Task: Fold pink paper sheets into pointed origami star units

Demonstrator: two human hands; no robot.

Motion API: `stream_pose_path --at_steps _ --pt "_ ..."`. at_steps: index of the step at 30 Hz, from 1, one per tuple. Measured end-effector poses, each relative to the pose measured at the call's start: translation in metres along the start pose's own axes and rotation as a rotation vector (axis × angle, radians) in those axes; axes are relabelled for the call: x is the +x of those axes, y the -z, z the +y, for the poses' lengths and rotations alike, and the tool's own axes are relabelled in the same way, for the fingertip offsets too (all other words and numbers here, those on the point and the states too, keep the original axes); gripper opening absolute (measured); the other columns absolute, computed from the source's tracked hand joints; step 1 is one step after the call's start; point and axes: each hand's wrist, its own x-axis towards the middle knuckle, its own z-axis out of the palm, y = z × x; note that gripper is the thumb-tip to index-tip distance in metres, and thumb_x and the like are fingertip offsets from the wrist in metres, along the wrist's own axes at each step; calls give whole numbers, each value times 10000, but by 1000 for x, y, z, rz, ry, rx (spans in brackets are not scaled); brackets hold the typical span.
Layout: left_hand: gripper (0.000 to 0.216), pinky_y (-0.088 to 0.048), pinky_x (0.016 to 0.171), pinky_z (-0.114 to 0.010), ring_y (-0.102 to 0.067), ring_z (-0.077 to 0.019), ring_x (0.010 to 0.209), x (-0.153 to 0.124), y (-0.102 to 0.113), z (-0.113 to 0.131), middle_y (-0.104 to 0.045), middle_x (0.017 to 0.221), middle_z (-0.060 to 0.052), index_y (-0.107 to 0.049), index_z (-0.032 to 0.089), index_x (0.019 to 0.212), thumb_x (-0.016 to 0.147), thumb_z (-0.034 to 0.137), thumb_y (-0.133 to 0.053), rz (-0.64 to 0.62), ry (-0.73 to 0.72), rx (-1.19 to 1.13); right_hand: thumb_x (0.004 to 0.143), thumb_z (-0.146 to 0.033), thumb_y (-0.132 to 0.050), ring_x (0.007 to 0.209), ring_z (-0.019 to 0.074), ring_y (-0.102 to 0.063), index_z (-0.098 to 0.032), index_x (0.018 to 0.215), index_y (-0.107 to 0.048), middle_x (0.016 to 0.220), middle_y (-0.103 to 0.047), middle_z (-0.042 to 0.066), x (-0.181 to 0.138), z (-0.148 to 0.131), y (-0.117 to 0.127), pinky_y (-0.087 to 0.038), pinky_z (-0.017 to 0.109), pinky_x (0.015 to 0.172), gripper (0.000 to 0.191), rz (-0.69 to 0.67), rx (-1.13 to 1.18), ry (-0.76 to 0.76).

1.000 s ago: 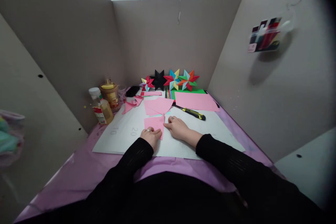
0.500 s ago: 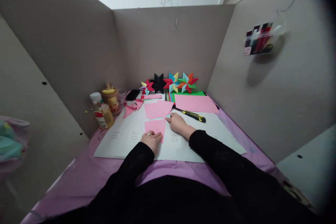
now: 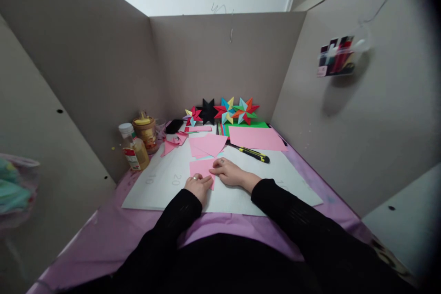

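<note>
Through the head view I see a small pink sheet (image 3: 199, 166), flat, plain and roughly square, its near part hidden by fingers. It lies on a white board (image 3: 151, 196), straight ahead at 12 o'clock. My left hand (image 3: 200, 187) sits at its 6 o'clock edge, loosely open, fingers laid on the paper, gripping nothing; a ring (image 3: 195, 178) shows. My right hand (image 3: 230, 172) is at the sheet's 3 o'clock side, fingers bent, a fingertip touching the edge; I cannot tell whether it pinches the paper. Overlapping pink pieces (image 3: 207, 144) lie just beyond, at 12 o'clock from the sheet, and a yellow-and-black cutter (image 3: 253, 152) at 2 o'clock. On the board I can read "10" and "20", pencilled at 9 o'clock. At 10 o'clock a bottle (image 3: 140, 155) carries a red-and-white label (image 3: 131, 158), too small for me to read
</note>
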Motion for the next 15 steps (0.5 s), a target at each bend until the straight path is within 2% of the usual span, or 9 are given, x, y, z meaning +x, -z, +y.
stream_pose_path --at_steps 7,11,15 --pt "442 -423 786 -404 -472 -258 1051 0 -2 0 -563 1251 -29 -544 246 1176 754 128 -484 3 -22 -9 836 -145 -476 1019 207 -443 -291 1135 -621 1073 -529 76 7 -5 1 -358 373 887 363 -120 -43 -157" --pt "427 -410 830 -415 -441 -255 1126 1 -5 0 -559 1259 -28 -540 249 1182 780 125 -466 20 -34 -22 835 -141 -475 1050 211 -433 -311 1157 -603 1113 -520 73 10 -5 0 -344 377 904 386 -127 -46 -200" --pt "337 -397 838 -414 -459 -245 1122 1 -5 -2 -596 1210 -10 -588 281 1117 834 164 -447 33 -84 -37 846 -139 -459 1089 213 -422 -305 1170 -595 1158 -512 78 14 -3 -3 -335 380 920 388 -122 -49 -255"
